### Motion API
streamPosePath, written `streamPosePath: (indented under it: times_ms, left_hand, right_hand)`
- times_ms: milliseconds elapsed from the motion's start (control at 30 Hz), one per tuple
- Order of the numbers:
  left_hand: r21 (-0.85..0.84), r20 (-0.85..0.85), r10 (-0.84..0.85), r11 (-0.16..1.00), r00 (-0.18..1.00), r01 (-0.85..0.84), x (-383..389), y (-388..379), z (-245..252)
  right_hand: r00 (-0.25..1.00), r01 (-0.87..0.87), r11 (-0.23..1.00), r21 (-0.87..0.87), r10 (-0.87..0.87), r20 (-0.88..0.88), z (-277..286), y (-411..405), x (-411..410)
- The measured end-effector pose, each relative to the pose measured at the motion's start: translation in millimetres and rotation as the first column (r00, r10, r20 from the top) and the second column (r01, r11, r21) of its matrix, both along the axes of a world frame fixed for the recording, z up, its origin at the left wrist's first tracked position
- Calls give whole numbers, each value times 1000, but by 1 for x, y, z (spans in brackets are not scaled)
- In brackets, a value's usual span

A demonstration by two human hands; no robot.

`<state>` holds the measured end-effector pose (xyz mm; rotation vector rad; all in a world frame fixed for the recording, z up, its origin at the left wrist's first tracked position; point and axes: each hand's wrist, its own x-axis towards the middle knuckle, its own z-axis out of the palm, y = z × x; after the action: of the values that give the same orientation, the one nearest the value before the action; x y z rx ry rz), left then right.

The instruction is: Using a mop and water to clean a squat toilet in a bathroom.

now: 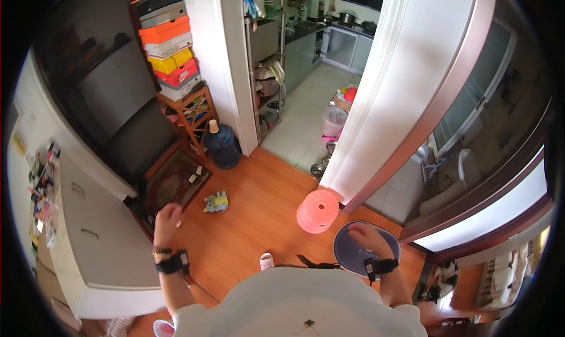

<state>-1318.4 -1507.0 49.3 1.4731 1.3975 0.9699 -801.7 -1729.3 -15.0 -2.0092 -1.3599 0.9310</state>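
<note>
My left hand [167,224] is raised over the wood floor with its fingers curled; whether anything lies within them cannot be told. Ahead of it, a blue and yellow plush toy [216,202] lies on the floor. My right hand [366,236], slightly blurred, hangs above a dark grey oval mat [346,249], its fingers bent. Close by stands an upside-down pink plastic stool [318,211], or one with its seat up, beside the wall's end. Both wrists wear black straps. One slipper [266,261] shows below my shirt.
Shoe boxes [170,50] are stacked on a wooden rack [194,112], beside a blue water jug [223,147]. A white cabinet [106,231] stands at left. Metal bowls [317,170] and a bin [334,121] are by the kitchen doorway. A rug [170,182] lies at the dark door.
</note>
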Motion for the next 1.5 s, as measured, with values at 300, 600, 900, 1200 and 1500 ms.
streamPosePath:
  times_ms: [300,600,900,1200,1500]
  left_hand:
    - [196,-261,-445,845,857,498,147,241,17]
    - [619,-583,364,778,727,107,128,522,212]
    - [743,-186,271,667,944,-45,124,802,285]
    - [688,51,-253,710,966,150,87,1085,275]
    - [770,-582,140,413,801,487,10,1197,356]
  right_hand:
    - [935,349,934,71,-352,41,-21,6,97]
    - [777,628,772,100,-629,-21,54,90,104]
    - [903,416,908,-38,-409,132,17,318,42]
    - [780,581,808,102,-588,216,55,411,4]
    - [686,709,704,42,-702,192,34,377,-15]
